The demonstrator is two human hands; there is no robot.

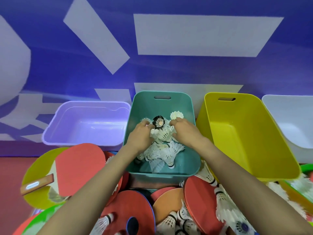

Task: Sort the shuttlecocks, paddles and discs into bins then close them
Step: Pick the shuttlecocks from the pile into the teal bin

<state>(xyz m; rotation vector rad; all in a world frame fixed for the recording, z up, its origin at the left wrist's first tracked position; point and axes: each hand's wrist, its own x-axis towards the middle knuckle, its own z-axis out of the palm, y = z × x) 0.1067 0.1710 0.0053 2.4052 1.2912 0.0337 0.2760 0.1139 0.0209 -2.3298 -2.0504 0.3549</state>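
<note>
Both hands are down inside the teal bin (162, 173). The left hand (140, 135) and the right hand (185, 131) cup a bunch of shuttlecocks (160, 134) between them, fingers curled against the feathers. One dark-feathered shuttlecock (158, 122) sits at the top of the bunch. More white ones lie on the bin floor just beneath.

From where I stand this looks like the drop-off of a handful. I'd let the fingers go slack low in the bin, so the light shuttlecocks settle on the pile and don't bounce over the rim. Squeezing would bend the feathers, so a loose cradle seems best.

Plenty is left. Loose shuttlecocks (220, 199) lie among red paddles (79, 167) and flat discs (166, 203) in the heap in front of the bins. The purple bin (84, 144), on the left, and the yellow bin (237, 133), on the right, look empty, so the paddles and discs have yet to be sorted. A white bin (288, 112) stands at the far right. I can see no lids from here.
</note>
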